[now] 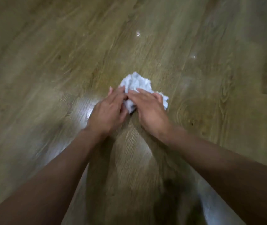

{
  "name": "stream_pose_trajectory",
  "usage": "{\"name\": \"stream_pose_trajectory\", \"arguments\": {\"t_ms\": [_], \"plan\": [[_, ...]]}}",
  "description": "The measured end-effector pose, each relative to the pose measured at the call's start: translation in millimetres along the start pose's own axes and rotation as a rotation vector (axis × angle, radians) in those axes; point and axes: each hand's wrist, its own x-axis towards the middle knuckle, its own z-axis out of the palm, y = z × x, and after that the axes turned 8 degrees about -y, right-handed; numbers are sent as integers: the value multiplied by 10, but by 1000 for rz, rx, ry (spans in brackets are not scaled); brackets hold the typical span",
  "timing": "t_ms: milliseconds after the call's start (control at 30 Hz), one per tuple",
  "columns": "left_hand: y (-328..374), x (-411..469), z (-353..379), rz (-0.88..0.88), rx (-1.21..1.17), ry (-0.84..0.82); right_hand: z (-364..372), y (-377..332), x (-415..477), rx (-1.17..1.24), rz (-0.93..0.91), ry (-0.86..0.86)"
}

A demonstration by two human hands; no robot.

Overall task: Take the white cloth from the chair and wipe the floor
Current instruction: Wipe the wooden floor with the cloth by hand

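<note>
Wood-grain floor (48,62) fills the view, with 2 bright specks (138,33) far beyond the cloth. Your white cloth (136,82) lies bunched on it mid-scene, and no chair shows, so the fetching looks done. Your left hand (110,109) and right hand (149,108) press flat on its near edge, fingers straight and close together. Wiping seems under way; how much floor remains is unclear.

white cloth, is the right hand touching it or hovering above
Touching. The head view shows the right hand lying flat on the white cloth, fingers overlapping its near edge with no gap, on the wooden floor.
</note>
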Motion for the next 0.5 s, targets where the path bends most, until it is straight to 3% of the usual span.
{"name": "stream_pose_trajectory", "arguments": {"t_ms": [167,267,367,500], "plan": [[-72,841,-187,-257,-32,23,-267,-60,1100,-51,178,51],[-40,872,-253,-315,7,12,-261,-105,1059,96,142,116],[21,436,-147,-234,-29,-78,-182,-126,473,78,43,81],[21,200,-71,-143,-92,-215,-52,8,116,-36,99,-78]]}}
